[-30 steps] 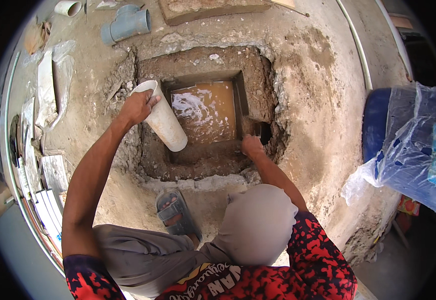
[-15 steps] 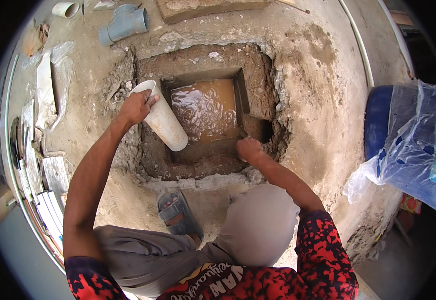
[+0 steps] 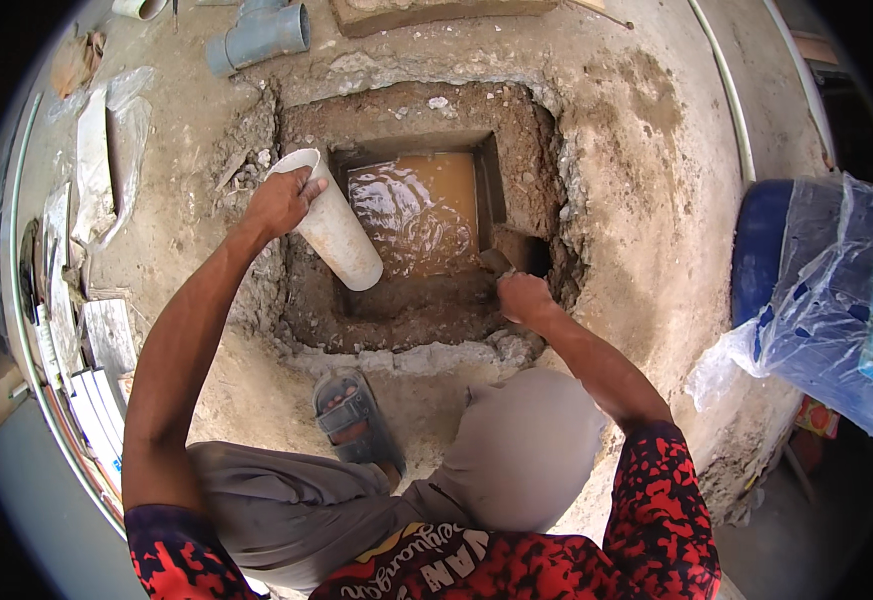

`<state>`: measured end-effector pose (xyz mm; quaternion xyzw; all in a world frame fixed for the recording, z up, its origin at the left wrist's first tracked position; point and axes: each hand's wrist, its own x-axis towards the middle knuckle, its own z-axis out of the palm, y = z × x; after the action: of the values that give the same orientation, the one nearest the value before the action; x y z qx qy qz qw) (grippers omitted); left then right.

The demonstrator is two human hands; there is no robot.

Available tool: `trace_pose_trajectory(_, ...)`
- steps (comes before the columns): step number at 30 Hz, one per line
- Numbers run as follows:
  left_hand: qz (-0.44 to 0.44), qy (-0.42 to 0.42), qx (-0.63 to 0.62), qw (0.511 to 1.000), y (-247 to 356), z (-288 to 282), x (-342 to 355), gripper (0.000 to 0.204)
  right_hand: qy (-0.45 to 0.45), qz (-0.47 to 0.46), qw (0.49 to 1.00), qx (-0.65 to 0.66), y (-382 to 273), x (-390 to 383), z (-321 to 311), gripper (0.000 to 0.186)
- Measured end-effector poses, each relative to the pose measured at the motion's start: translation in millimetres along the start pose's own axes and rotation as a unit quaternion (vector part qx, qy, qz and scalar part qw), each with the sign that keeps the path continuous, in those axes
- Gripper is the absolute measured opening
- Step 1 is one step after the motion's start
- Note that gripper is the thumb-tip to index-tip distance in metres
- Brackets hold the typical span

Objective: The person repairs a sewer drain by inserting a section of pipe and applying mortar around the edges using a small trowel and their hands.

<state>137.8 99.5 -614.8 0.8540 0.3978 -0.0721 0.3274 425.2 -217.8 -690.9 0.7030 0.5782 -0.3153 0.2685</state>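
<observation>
The pit (image 3: 396, 120) contains brown water (image 3: 431, 215). The left hand (image 3: 281, 204) grips a white pipe (image 3: 342, 240), tilted over the pit's left side; the right hand (image 3: 524, 298) grips a flat tool (image 3: 497, 262) at its near right corner.

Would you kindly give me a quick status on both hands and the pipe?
Left hand gripping white pipe near one end, slanted over pit. Right hand closed, apparently on small tool, near dark hole. Muddy water pooled inside pit.

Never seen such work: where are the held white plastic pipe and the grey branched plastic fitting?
Held white plastic pipe (image 3: 340, 238), head view: outer wall.
Grey branched plastic fitting (image 3: 256, 43), head view: main tube.
</observation>
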Motion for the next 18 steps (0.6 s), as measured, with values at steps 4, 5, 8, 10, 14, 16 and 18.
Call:
trace_pose_trajectory(4, 0.008, 0.03, -0.057, 0.998, -1, 7, 9, 0.044, 0.018, 0.074, 0.997, -0.025, 13, 28, 8, 0.021)
trace_pose_trajectory(5, 0.02, 0.034, -0.073, 0.997, 1, 14, 14, 0.044, 0.012, 0.09, 0.995, -0.046, 22, 42, 29, 0.021)
trace_pose_trajectory(8, 0.026, 0.066, -0.058, 0.996, 7, 13, 18, 0.045, -0.019, 0.011, 0.992, -0.124, -15, 57, 35, 0.021)
trace_pose_trajectory(10, -0.005, 0.05, -0.044, 0.998, 0, 8, 1, 0.045, -0.013, -0.089, 0.99, -0.106, -44, 26, 7, 0.02)
trace_pose_trajectory(14, -0.004, 0.033, -0.057, 0.998, 0, 7, 2, 0.047, -0.02, -0.086, 0.981, -0.174, -30, 20, -24, 0.02)
trace_pose_trajectory(16, 0.009, 0.025, -0.066, 0.997, -3, 8, -1, 0.052, -0.061, -0.079, 0.956, -0.276, -21, 33, -23, 0.021)
trace_pose_trajectory(18, 0.005, 0.038, -0.085, 0.996, 1, 5, -1, 0.053, -0.059, 0.001, 0.979, -0.197, 14, 66, 15, 0.023)
